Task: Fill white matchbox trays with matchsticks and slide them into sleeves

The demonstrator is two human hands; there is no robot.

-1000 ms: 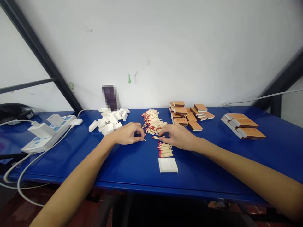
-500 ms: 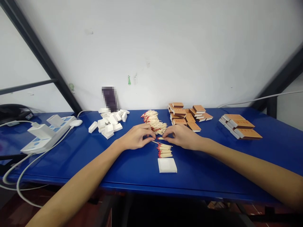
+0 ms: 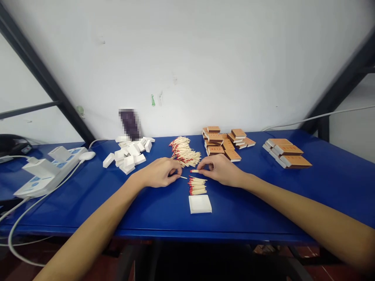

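Note:
My left hand (image 3: 161,172) is closed in a pinch on a single match (image 3: 183,177), whose pale stick pokes out to the right of the fingertips. Opposite it, my right hand (image 3: 221,170) pinches a few red-tipped matches (image 3: 194,171) by their plain ends, heads facing left. Just below the hands lies a neat row of matches (image 3: 198,186) with red heads to the left. Nearer the table edge is an empty white matchbox tray (image 3: 200,204). Behind the fingers spreads a loose heap of matches (image 3: 184,151).
White matchbox trays (image 3: 129,155) are piled at left, before a blurred dark object (image 3: 130,124). Orange matchbox sleeves (image 3: 225,143) lie behind my right hand, and filled-looking matchboxes (image 3: 288,153) are stacked farther right. A power strip (image 3: 49,171) with white cables occupies the left end.
My left hand has drawn away to the left from the row, with a match in its fingertips. My right hand keeps its pinch on the few matches. The view has shifted slightly.

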